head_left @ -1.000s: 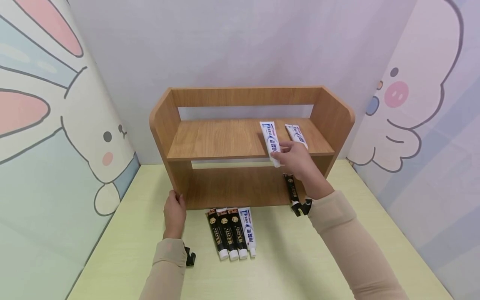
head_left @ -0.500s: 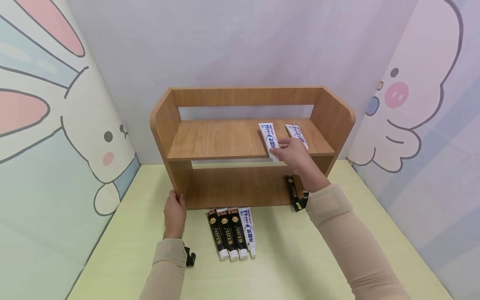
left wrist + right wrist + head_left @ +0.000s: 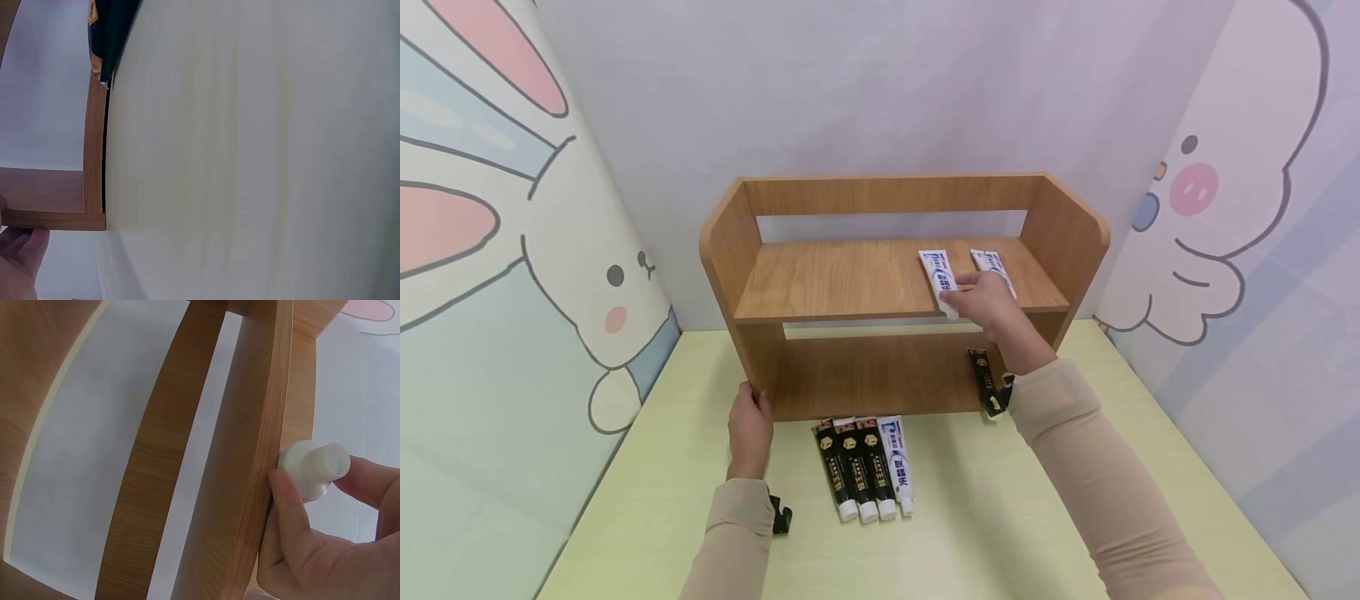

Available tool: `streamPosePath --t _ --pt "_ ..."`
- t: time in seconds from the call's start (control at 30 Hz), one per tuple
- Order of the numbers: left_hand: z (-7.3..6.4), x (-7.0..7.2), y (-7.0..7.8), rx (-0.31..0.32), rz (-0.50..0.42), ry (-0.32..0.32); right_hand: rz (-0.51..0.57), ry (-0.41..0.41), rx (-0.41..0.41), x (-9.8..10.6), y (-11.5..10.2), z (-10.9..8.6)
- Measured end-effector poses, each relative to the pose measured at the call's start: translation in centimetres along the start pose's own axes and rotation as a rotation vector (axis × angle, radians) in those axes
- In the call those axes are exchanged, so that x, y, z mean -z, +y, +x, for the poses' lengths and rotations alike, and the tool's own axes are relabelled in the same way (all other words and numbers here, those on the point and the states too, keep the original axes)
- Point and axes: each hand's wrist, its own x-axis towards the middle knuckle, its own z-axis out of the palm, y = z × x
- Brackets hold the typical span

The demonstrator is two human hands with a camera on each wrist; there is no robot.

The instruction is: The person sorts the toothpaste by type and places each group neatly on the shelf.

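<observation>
In the head view my right hand (image 3: pixel 988 307) pinches a white toothpaste tube (image 3: pixel 938 275) near its cap end, at the upper board's front edge. The right wrist view shows its white cap (image 3: pixel 319 465) between thumb and fingers, jutting past the board edge. Another white toothpaste tube (image 3: pixel 992 268) lies to its right on the upper board. My left hand (image 3: pixel 750 429) grips the wooden shelf's left side panel (image 3: pixel 50 220) low down, fingers on its outer face. On the lower board at right lies a black toothpaste tube (image 3: pixel 982 375), partly covered by the right wrist's black mount.
Several black toothpaste tubes (image 3: pixel 852 467) and one white toothpaste tube (image 3: pixel 895 462) lie side by side on the pale table (image 3: pixel 970 533), before the shelf. The shelf's right side panel (image 3: pixel 1071 250) rises beside the right hand. Cartoon-printed walls enclose the table.
My right hand has moved the white tube slightly back and lowered it onto the upper board, less of it now overhanging the front edge. The left hand has stayed put.
</observation>
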Motion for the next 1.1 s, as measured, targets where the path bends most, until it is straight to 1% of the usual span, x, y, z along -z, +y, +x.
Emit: streamPosePath --t 0.33,0.6,0.87,1.1 --pt "-0.04 0.08 0.13 0.022 0.003 -0.010 -0.031 -0.032 0.017 0.27 -0.03 0.30" --pt "-0.10 0.09 0.19 0.020 0.015 -0.006 -0.047 -0.044 0.009 0.39 -0.16 0.39" --pt "-0.11 0.14 0.34 0.024 0.017 -0.003 -0.036 -0.040 0.015 0.38 0.01 0.20" --pt "-0.24 0.24 0.47 0.026 0.000 -0.003 -0.077 -0.037 0.029 0.28 -0.05 0.06"
